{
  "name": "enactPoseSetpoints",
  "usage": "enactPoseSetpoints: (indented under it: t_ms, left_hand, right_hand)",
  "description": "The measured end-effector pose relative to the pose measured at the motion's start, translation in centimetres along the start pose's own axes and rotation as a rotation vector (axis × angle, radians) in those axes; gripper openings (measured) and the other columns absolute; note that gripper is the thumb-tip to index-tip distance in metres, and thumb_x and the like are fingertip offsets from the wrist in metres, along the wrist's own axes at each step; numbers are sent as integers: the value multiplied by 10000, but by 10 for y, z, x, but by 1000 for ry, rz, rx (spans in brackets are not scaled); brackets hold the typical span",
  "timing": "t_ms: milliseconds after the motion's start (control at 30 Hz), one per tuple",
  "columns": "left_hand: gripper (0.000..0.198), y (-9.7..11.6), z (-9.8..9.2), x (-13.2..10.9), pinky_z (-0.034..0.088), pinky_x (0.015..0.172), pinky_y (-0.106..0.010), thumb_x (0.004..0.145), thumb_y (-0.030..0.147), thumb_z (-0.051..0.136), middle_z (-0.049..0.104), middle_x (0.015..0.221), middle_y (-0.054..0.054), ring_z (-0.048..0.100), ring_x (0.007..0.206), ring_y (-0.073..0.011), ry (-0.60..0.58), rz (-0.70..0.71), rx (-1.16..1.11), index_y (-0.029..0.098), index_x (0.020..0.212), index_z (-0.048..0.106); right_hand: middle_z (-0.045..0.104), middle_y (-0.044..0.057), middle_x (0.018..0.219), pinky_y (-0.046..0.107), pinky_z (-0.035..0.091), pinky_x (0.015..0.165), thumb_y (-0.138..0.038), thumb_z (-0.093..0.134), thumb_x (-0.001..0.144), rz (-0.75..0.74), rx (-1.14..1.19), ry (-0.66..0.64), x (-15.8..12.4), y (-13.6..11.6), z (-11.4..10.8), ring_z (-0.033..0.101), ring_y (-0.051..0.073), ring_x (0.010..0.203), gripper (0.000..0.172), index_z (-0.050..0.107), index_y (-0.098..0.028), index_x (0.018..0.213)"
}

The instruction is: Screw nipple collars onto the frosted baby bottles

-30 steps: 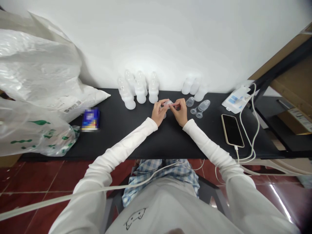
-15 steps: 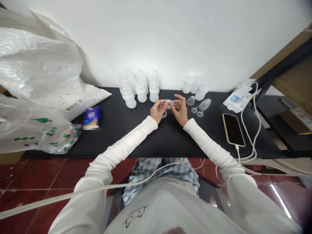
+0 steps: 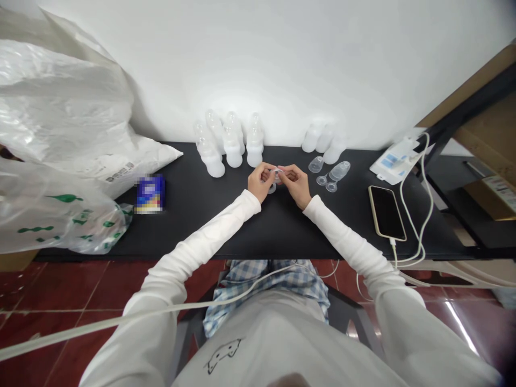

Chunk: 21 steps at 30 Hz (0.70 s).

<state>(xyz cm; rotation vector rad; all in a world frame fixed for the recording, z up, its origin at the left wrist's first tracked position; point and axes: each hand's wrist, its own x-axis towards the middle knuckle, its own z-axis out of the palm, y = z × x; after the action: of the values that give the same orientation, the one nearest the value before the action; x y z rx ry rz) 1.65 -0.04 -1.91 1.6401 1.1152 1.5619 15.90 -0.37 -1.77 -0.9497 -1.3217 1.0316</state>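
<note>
Over the black table, my left hand [image 3: 260, 181] and my right hand [image 3: 296, 185] meet, both closed at the fingertips on a small clear ring-shaped bottle part [image 3: 276, 172]. Fingers cover much of it. Just below lies another translucent round piece [image 3: 272, 188], partly hidden by my left hand. To the right of my right hand are a clear domed cap [image 3: 316, 164], a second clear cap [image 3: 339, 171] and two small clear silicone nipples [image 3: 321, 180]. Several white baby bottles with clear domed caps [image 3: 233, 153] stand behind my left hand.
White bottles without caps [image 3: 334, 150] stand against the wall. A phone [image 3: 387, 213] on a cable and a white power strip [image 3: 394, 161] lie at the right. On the left are a blue packet [image 3: 150, 194] and large plastic bags [image 3: 60, 204]. A white cord [image 3: 161, 310] crosses my lap.
My right fingers, spread with the index raised before, have curled in on the clear ring part. The hands have drawn slightly closer together. The view has shifted a little.
</note>
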Motion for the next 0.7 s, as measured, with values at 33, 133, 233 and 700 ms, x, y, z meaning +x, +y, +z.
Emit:
enactPoseSetpoints:
  t_ms: [33,133,233,700]
  left_hand:
    - [196,0,0,0,445,589,-216,866,406,690,554,662,39,478,574,-91,-1,11,5,211,859,668]
    - [200,-1,1,1,476,619,-219,872,414,681,604,735,19,525,618,-98,-6,26,7,215,895,684]
    - [254,-5,1,1,526,678,-231,865,457,685,645,842,-8,590,698,-113,-11,-25,-10,224,965,698]
    - [328,-13,9,-2,537,674,-235,759,377,792,632,884,-4,624,712,-103,-5,-184,-203,214,915,553]
  right_hand:
    - [655,-28,710,330,599,658,-606,775,715,-11,-6,19,-1,0,2,630,142,658,431,657,-235,900]
    - [640,-28,716,322,595,667,-602,761,738,-67,-38,79,-2,1,5,623,135,655,418,637,-235,896]
    - [682,-5,781,334,603,735,-590,742,769,-103,-65,96,-3,0,6,663,153,733,408,661,-237,958]
    - [754,51,947,397,604,850,-596,735,772,-110,-94,81,0,3,0,716,204,880,450,708,-243,1049]
